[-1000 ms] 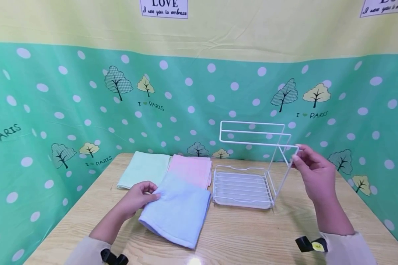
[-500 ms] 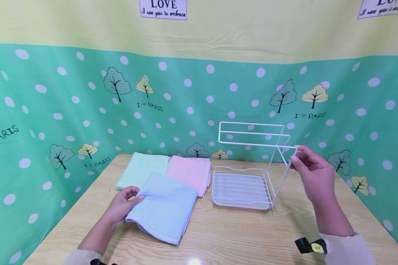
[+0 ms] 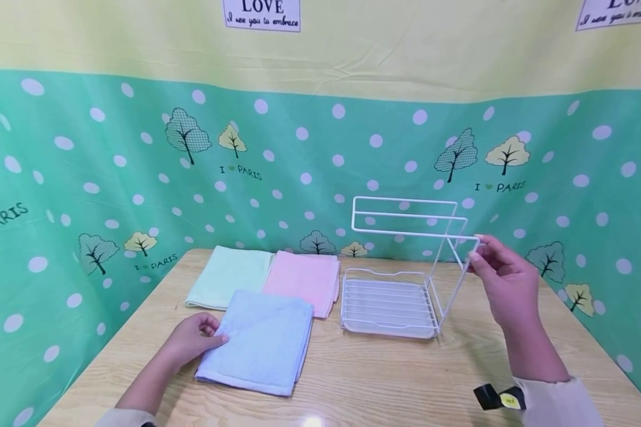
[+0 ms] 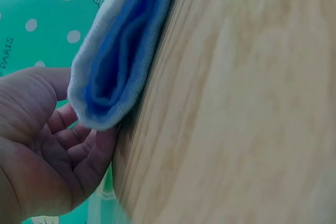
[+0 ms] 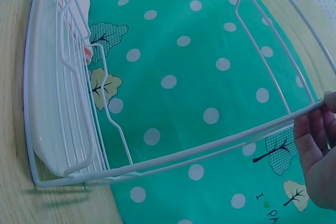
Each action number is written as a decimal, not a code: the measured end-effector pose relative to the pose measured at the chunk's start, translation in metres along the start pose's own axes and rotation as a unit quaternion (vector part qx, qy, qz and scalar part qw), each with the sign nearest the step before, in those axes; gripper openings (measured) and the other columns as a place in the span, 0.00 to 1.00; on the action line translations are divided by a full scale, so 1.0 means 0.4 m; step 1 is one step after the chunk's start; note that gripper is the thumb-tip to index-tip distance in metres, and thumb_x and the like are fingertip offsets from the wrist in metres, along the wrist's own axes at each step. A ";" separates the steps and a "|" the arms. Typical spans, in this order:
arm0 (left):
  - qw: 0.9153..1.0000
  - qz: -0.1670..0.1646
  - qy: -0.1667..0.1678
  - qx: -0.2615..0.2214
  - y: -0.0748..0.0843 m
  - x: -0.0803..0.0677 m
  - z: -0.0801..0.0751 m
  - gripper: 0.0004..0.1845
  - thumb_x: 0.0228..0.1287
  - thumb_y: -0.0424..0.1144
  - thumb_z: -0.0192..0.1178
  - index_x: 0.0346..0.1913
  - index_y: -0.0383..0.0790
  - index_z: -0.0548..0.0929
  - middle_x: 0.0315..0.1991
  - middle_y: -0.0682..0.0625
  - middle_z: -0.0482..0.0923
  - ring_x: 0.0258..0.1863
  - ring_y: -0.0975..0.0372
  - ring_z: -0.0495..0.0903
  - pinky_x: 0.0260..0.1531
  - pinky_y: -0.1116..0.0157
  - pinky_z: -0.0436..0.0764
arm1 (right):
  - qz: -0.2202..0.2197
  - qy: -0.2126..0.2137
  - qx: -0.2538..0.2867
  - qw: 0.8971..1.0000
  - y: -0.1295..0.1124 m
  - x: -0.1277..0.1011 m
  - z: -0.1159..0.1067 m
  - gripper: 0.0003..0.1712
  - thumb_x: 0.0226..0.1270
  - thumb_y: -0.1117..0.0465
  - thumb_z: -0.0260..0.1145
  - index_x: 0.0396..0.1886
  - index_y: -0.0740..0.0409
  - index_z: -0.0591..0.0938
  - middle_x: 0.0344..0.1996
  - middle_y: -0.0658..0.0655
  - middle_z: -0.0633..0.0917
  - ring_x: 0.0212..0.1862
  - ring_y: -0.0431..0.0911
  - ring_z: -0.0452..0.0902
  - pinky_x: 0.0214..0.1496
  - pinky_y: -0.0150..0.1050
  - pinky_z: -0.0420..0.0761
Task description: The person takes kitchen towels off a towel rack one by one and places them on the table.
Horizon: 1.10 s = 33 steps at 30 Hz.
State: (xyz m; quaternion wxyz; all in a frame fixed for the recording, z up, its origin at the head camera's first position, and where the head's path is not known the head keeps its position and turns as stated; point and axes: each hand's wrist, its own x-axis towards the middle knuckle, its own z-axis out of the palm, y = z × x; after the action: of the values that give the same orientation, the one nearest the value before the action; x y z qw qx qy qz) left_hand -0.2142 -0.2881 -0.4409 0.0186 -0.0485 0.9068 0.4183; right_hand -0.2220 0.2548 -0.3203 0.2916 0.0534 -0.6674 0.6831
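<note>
A folded blue towel (image 3: 259, 344) lies at the front left of the table, its layered fold plain in the left wrist view. My left hand (image 3: 193, 339) pinches its left edge, thumb above and fingers underneath. On the right, a white wire rack (image 3: 443, 235) stands upright, with a pale tray (image 3: 387, 305) under its lower wires. My right hand (image 3: 507, 279) grips the rack's upper front corner between thumb and fingers; the right wrist view shows the fingers (image 5: 315, 135) around the bar.
Behind the blue towel lie a folded mint green towel (image 3: 229, 276) and a folded pink towel (image 3: 303, 279), side by side. A green curtain (image 3: 320, 148) with dots and trees hangs behind the wooden table (image 3: 384, 379).
The blue towel has moved left and toward me with my left hand, off the pink towel, and now lies flat. My right hand has stayed on the rack.
</note>
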 end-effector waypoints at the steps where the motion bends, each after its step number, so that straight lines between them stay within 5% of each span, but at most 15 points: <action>1: 1.000 0.006 0.001 0.017 0.001 0.002 -0.001 0.19 0.51 0.38 0.75 0.38 0.33 0.77 0.29 0.48 0.73 0.31 0.58 0.71 0.30 0.65 0.72 | 0.002 0.002 0.005 1.000 0.000 0.000 0.002 0.19 0.65 0.72 0.66 0.56 0.64 0.82 0.35 0.54 0.80 0.36 0.43 0.77 0.41 0.28 0.82; 10: 0.998 0.007 -0.014 0.063 0.007 0.014 -0.008 0.21 0.49 0.40 0.76 0.39 0.33 0.76 0.32 0.47 0.75 0.32 0.57 0.73 0.31 0.62 0.75 | 0.014 0.016 -0.010 1.000 0.004 -0.004 0.015 0.20 0.65 0.70 0.67 0.57 0.59 0.82 0.37 0.55 0.79 0.39 0.44 0.75 0.41 0.27 0.82; 20: 1.000 0.013 -0.020 -0.010 0.018 0.022 -0.038 0.31 0.49 0.35 0.76 0.52 0.29 0.71 0.39 0.42 0.75 0.35 0.56 0.78 0.30 0.61 0.81 | 0.010 0.007 0.000 1.000 0.007 -0.002 0.015 0.21 0.64 0.70 0.67 0.58 0.61 0.81 0.38 0.56 0.80 0.41 0.45 0.77 0.42 0.28 0.82; 33: 0.996 0.041 0.038 -0.063 0.028 0.006 -0.100 0.34 0.58 0.41 0.71 0.61 0.28 0.68 0.50 0.36 0.73 0.44 0.52 0.78 0.35 0.62 0.84 | -0.020 -0.016 0.024 0.999 0.020 -0.007 0.013 0.24 0.63 0.76 0.65 0.60 0.65 0.79 0.41 0.56 0.81 0.40 0.41 0.78 0.43 0.29 0.82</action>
State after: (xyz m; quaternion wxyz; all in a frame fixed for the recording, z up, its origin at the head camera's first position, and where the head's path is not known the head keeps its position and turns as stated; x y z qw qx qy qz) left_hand -0.2177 -0.3115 -0.4065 -0.0365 -0.0279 0.8799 0.4730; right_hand -0.2249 0.2496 -0.3280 0.2928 0.0843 -0.6542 0.6922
